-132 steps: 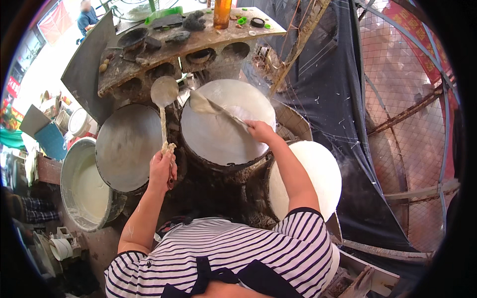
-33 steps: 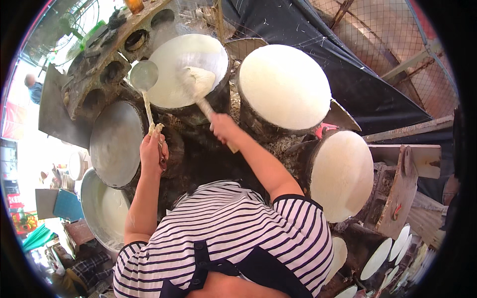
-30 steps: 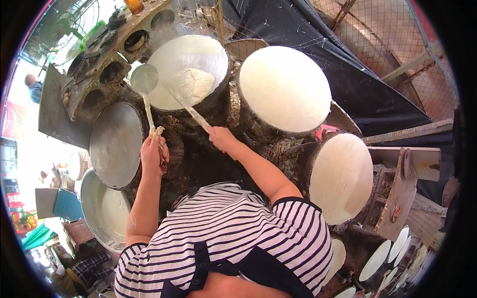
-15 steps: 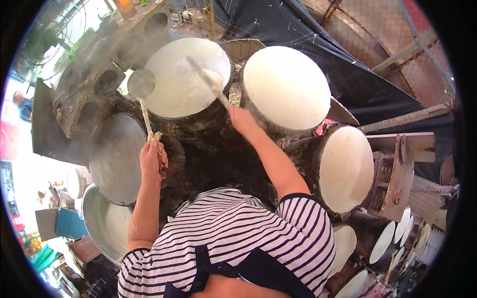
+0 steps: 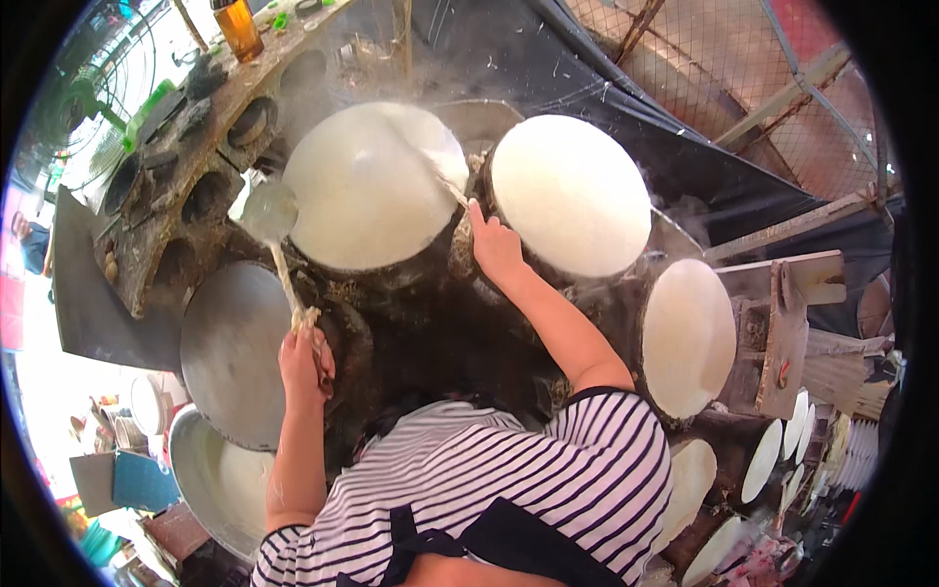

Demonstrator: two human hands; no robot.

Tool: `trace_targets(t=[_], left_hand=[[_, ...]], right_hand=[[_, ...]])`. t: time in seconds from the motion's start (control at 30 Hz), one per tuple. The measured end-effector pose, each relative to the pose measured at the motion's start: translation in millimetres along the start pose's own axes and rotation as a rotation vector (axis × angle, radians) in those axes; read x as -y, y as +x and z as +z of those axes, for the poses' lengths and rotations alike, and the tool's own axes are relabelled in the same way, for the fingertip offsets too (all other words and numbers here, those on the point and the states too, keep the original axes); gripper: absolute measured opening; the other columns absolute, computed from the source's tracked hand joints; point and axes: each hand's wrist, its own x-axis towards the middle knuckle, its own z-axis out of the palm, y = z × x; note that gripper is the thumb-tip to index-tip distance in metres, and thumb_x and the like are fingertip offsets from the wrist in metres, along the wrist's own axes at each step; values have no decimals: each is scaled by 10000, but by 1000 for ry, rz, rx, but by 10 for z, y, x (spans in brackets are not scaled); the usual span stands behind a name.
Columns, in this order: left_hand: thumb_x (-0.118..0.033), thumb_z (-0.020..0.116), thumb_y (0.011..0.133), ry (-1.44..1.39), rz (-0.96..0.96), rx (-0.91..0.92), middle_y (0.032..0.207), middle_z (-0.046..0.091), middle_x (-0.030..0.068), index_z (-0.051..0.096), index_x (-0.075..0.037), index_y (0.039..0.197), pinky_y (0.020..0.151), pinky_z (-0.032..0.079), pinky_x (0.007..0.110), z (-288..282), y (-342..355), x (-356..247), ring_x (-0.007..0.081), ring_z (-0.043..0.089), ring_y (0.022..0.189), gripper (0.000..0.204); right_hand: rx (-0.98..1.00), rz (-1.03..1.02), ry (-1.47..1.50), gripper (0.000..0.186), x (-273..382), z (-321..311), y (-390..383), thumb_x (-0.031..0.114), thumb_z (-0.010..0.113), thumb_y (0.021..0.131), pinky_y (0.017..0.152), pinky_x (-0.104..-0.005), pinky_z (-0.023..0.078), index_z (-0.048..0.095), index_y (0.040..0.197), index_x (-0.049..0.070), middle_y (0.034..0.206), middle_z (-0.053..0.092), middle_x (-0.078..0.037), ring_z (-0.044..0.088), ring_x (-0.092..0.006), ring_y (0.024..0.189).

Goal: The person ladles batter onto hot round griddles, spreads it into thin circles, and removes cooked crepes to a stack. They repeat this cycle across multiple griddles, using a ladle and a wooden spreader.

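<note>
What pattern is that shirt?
White with dark stripes; the shirt shows best in the head view.

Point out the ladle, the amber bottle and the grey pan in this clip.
Ladle [image 5: 269, 212]: head view, on its round scoop.
Amber bottle [image 5: 239, 33]: head view, on its body.
Grey pan [image 5: 231, 357]: head view, on the middle of its flat surface.

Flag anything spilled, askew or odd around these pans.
The ladle in the left hand looks odd: its handle is rough and pale, bunching into a lump by the hand, where one would expect a clean shaft. Whether that is batter or wrapping, I cannot tell. Nothing else clearly stands out.
</note>
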Motion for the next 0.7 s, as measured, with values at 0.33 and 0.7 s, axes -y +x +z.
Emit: trace_targets(t=[0.33,0.7], left_hand=[[-200,495,929,5,-38,-18,669,485,31,482,-37,849,308,350,246,-50,100,42,110,428,390,182],[-203,510,923,-1,-57,102,676,487,14,518,-35,953,320,356,243,351,192,79,89,429,410,171]], right_hand=[[37,346,226,438,134,-28,441,88,401,858,626,-475,495,374,1281,-23,797,627,-222,631,-368,701],[130,290,522,467,264,-43,253,90,368,860,750,-503,454,315,1317,12,936,614,-248,598,-417,857]])
